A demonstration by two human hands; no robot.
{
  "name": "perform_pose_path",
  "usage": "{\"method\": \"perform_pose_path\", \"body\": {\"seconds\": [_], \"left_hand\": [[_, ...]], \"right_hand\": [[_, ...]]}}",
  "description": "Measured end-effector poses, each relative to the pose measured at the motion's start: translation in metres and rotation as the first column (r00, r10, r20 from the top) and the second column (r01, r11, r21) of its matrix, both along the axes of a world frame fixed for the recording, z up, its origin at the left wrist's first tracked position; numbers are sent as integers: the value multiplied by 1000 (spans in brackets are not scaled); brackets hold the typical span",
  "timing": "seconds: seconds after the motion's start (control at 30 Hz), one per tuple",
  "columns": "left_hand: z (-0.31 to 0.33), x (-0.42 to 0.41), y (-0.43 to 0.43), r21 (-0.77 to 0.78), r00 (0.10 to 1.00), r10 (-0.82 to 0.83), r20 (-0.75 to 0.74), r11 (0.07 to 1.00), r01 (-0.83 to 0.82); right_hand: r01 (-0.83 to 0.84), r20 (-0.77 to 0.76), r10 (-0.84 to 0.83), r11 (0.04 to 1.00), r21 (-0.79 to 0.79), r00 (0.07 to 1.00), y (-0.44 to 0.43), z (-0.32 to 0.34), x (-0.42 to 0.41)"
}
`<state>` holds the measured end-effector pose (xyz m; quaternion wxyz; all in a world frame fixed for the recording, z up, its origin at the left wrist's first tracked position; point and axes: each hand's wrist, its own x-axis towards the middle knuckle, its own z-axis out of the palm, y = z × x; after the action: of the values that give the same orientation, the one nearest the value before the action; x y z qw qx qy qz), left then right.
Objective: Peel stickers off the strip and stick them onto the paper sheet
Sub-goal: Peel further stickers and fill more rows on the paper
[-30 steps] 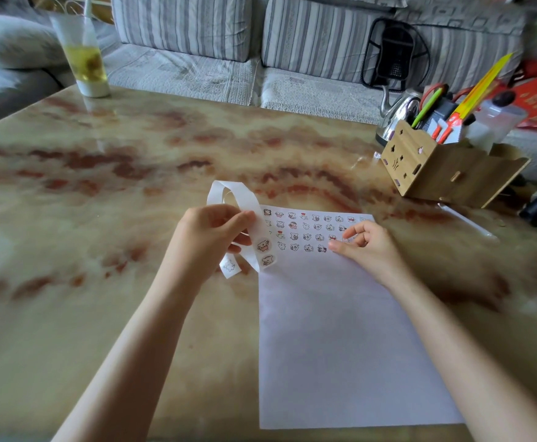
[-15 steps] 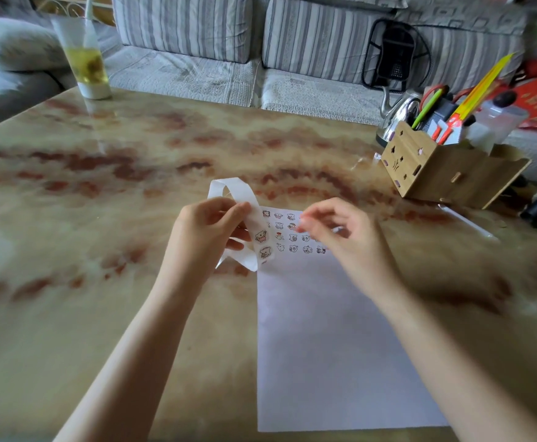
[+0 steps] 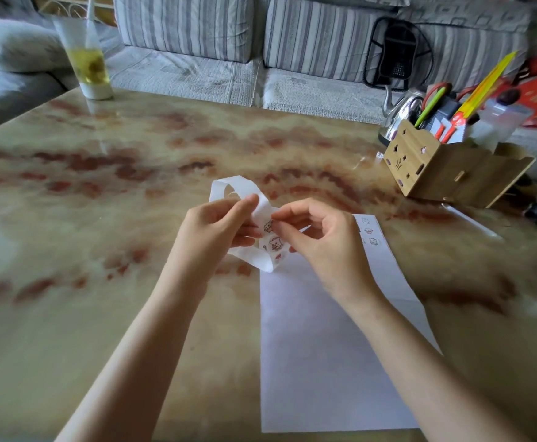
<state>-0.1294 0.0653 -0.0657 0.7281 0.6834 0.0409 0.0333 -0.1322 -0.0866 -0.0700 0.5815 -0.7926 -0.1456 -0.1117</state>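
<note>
The sticker strip (image 3: 262, 231) is held up off the table, just over the top left corner of the paper sheet (image 3: 324, 346). It is a white ribbon that curls into a loop behind the left hand (image 3: 216, 231) and bends down in front, with small cartoon stickers (image 3: 272, 242) showing on the part between the two hands. The left hand grips the strip — thumb on top, the other fingers curled under it. The right hand (image 3: 321, 237) meets it from the other side, thumb and forefinger pinched together at the edge of the strip right by the top sticker; whether a sticker has lifted is too small to tell.

The paper sheet lies flat on the marbled table (image 3: 101, 218), its long side running toward the person. A few stuck-on stickers (image 3: 369, 231) show near its far right corner, beside the right hand; the rest of the top edge is hidden by the hands.

Farther off on the right stands a wooden desk organiser (image 3: 445, 170) holding pens, scissors and a yellow ruler (image 3: 483, 84). At the far left corner of the table stands a tall cup (image 3: 87, 62) with a yellowish drink. Behind the table runs a striped sofa (image 3: 197, 36).
</note>
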Motion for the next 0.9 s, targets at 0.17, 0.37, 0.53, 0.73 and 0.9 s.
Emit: {"method": "perform_pose_path", "body": {"seconds": [0.17, 0.37, 0.53, 0.73, 0.9], "left_hand": [[-1, -1, 2, -60, 994, -89, -62, 995, 85], [-2, -2, -1, 42, 997, -66, -33, 997, 67], [-2, -3, -1, 96, 997, -74, 1, 993, 73], [-1, -3, -1, 99, 997, -79, -2, 992, 79], [0, -4, -1, 104, 997, -80, 0, 991, 80]], "right_hand": [[27, 25, -28, 999, 46, 999, 0, -2, 0], [33, 40, -35, 999, 34, 999, 0, -2, 1], [50, 64, -51, 999, 13, 997, 0, -4, 2], [71, 149, -60, 995, -67, 987, -2, -3, 2], [71, 194, -48, 991, -114, 980, -4, -3, 1]]}}
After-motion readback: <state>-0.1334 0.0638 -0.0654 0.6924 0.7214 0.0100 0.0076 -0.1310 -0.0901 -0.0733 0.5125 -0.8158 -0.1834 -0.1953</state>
